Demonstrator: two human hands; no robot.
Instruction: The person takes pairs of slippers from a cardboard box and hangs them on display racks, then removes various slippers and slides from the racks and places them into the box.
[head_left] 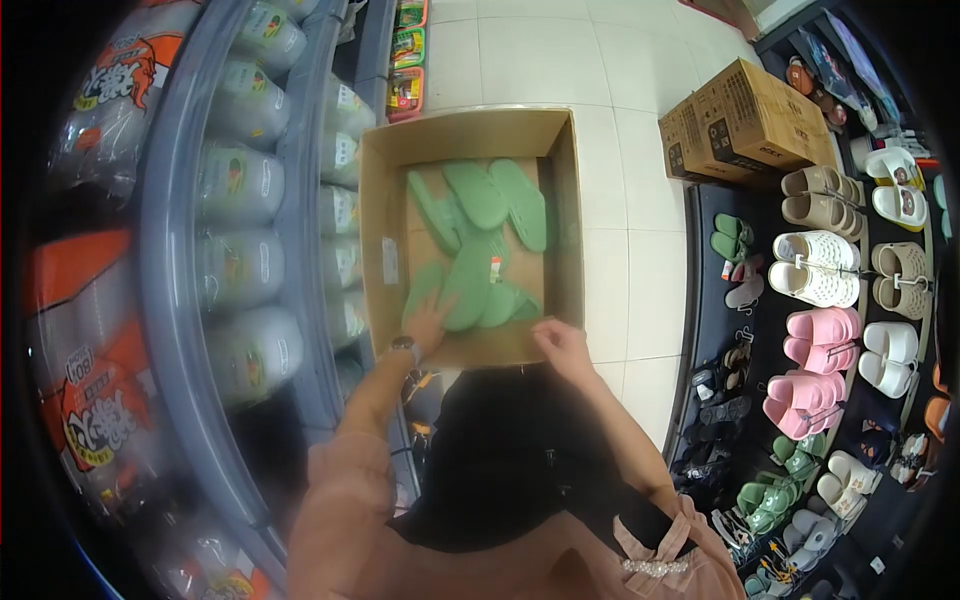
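An open cardboard box [572,220] stands in front of me with several green slippers [476,195] lying loosely inside. My left hand [428,325] reaches over the near left part of the box. Its fingers are spread and rest on or just above a green slipper [465,285], and a watch is on that wrist. A small red and white tag [495,268] shows on one of the slippers. At the near right corner of the box, my right hand [563,350] is closed, with its fingers curled by the rim. Whatever those fingers may hold is hidden.
On the left, a grey shelf [175,230] carries several clear-wrapped white containers [240,255]. A rack of shoes on the right holds white clogs [815,268] and pink slippers [822,338]. A closed carton [745,122] sits at the rack's far end. Pale floor tiles [540,60] run between.
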